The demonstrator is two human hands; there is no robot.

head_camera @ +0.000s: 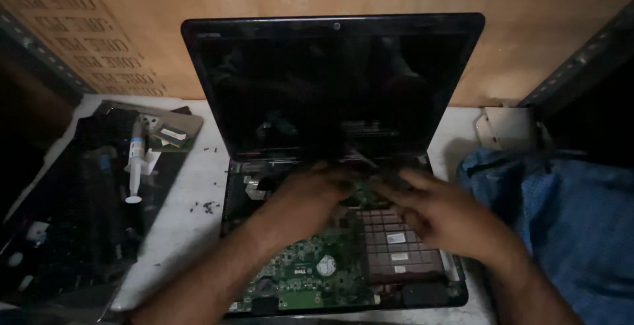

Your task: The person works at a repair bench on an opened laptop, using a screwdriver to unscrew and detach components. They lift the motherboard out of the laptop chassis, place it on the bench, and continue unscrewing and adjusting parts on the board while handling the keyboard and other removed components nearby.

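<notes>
at the middle of the white tabletop (178,232), the left hand (307,196) and right hand (442,216) press curled fingers onto the opened laptop (343,166) near its hinge, a syringe (136,160) lying toward the left edge.

— What do we have under our hands?

— An opened laptop (337,166), black, its top cover off: we see the green circuit board (310,272) bared at 6 o'clock and a brownish gridded panel (396,242) beside it at 3.

— And the screen?

— Its screen (333,87) stands upright at 12 o'clock, dark.
</notes>
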